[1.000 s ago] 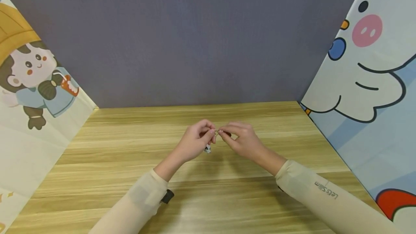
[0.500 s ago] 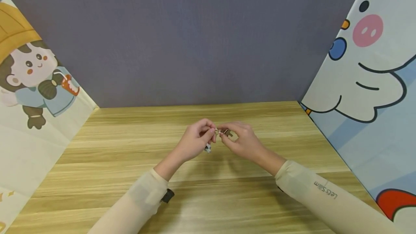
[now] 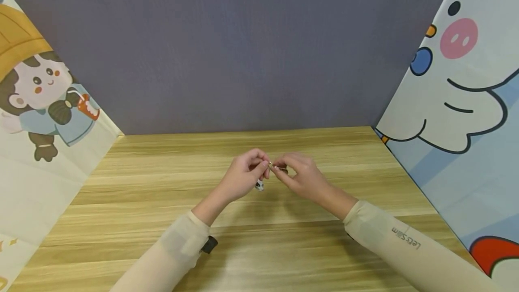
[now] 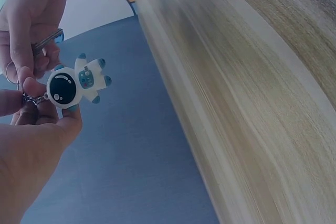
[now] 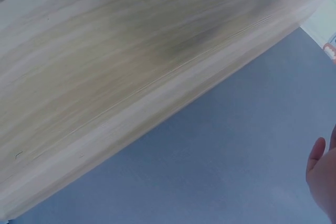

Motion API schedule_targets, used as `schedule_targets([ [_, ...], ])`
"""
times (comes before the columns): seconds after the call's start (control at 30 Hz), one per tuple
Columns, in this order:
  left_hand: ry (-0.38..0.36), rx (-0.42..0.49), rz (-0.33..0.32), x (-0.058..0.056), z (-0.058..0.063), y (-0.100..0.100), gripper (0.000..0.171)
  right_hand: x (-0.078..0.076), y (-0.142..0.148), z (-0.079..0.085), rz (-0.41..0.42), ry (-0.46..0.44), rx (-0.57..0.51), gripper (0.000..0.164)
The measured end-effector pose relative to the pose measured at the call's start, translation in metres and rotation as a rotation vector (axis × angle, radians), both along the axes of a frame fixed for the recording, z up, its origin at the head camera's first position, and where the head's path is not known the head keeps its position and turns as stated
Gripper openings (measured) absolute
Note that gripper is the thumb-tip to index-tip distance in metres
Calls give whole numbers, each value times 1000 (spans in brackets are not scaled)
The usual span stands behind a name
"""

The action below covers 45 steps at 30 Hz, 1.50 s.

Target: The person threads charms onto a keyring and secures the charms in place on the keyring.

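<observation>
Over the table's middle, my left hand (image 3: 243,175) pinches the metal ring end of an astronaut keychain between thumb and fingers. The white and teal astronaut figure (image 4: 65,88) with a dark visor hangs from a short chain (image 4: 37,99), seen best in the left wrist view. Fingertip to fingertip with it, my right hand (image 3: 301,174) pinches a key (image 4: 48,40) close to the thin split ring (image 4: 9,72). Fingers partly cover both ring and key, so whether the key is threaded on it I cannot tell. The right wrist view catches only part of a hand (image 5: 323,182) at its edge.
Below the hands lies a wood-grain table (image 3: 162,220). A grey-purple panel (image 3: 247,48) rises behind it, and cartoon-printed panels stand at the left (image 3: 52,175) and right (image 3: 430,175).
The left hand has stayed in place. The right fingers have shifted slightly at the ring, and the key has swung out and then back beneath the right hand.
</observation>
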<state>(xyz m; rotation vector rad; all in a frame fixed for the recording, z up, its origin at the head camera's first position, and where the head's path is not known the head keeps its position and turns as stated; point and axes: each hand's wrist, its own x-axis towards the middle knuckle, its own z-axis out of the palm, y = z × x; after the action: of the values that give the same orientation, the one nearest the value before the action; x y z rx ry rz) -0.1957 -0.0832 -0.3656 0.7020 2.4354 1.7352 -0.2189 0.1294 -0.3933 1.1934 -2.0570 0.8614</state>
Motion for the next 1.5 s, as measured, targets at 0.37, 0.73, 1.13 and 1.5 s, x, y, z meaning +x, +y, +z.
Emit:
schedule_targets([
  [0.37,-20,-5,-8,-1,-3,2,12,-1,2,0,13,118,-15,11],
  [0.73,-11,-19,-13,-1,-5,1,12,0,0,1,-14,119,3,19],
  [1.13,9,-58,-34,1,-4,0,13,1,1,-2,-36,98,33,20],
  [1.5,33,-68,-69,4,-5,1,14,3,1,-5,-51,81,52,20],
])
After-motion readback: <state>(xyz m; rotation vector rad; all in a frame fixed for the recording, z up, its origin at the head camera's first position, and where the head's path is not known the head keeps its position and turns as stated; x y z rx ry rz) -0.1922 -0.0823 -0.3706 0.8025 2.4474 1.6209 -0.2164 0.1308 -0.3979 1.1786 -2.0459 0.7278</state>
